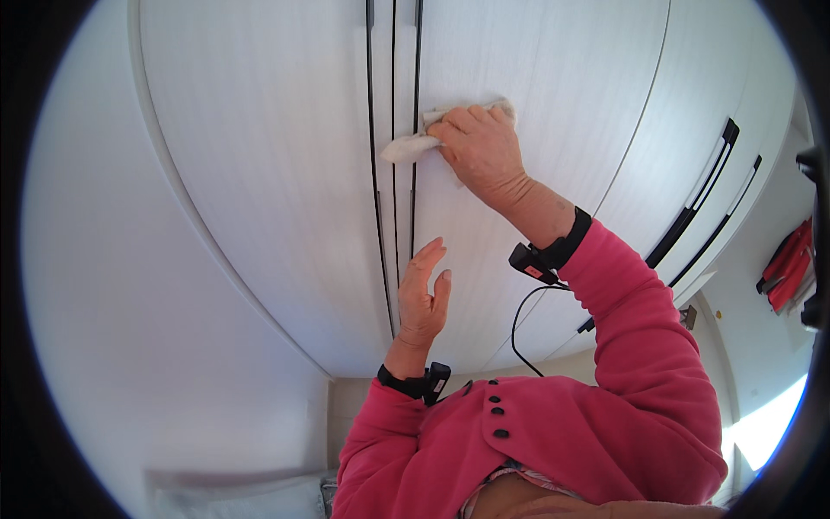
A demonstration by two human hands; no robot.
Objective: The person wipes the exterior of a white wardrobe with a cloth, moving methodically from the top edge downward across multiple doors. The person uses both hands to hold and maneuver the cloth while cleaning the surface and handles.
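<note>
A pale cloth (406, 149) is bunched under my right hand (482, 149), whose fingers are closed over it. The hand presses the cloth against a white wardrobe door (536, 52), just right of the long black edge strips (416, 78) between two doors. One loose end of the cloth hangs out leftward across those strips. Lower down, my left hand (422, 298) is raised near the same strips with its fingers stretched out and thumb apart. Nothing is in it. Whether it touches the door I cannot tell.
More wardrobe doors with long black handles (696, 195) stand to the right. A plain white wall (95, 259) runs along the left. Red clothing (785, 264) hangs at the far right. From the black band (566, 242) on my right wrist a black cable (515, 324) loops down.
</note>
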